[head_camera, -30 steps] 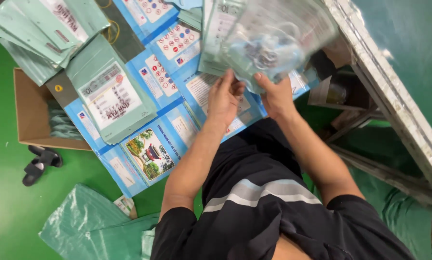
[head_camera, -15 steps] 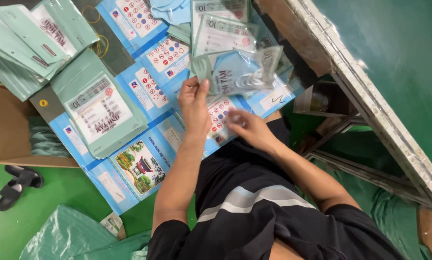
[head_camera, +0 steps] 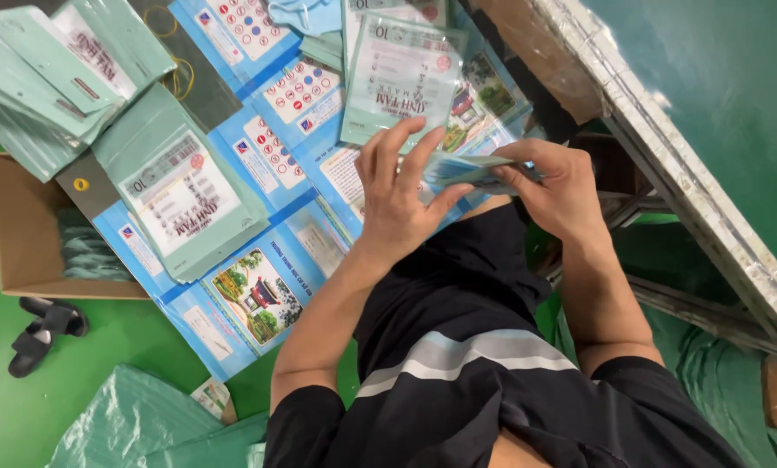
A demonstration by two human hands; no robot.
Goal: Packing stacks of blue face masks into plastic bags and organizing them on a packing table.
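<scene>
Green-and-clear: a thin stack of flat packets (head_camera: 471, 171), held edge-on between both hands above the person's lap.
Left hand (head_camera: 403, 195): palm against the near side of the stack, fingers (head_camera: 423, 156) spread and upright, steadying rather than clamping.
Right hand (head_camera: 555, 186): fingers curled shut round the far end of the stack, thumb on top.
Where the packets sit: off the desk (head_camera: 259, 173), just in front of its near edge, touching nothing but the hands.
Step in hand: by the look of it, squaring or counting a small bundle; the edges lie close together but not yet flush.
Next move calls for: an even squeeze from both sides so the slippery film does not fan out, and a flat spot to lay the bundle down.
On the desk: one packet (head_camera: 401, 78) just beyond the hands, a pile (head_camera: 185, 199) to the left, more (head_camera: 51, 69) at the far corner, all on blue printed sheets.
Nearby: rubber bands (head_camera: 176, 78) on the desk; a cardboard box (head_camera: 25, 234) and sandals (head_camera: 42, 334) on the green floor.
</scene>
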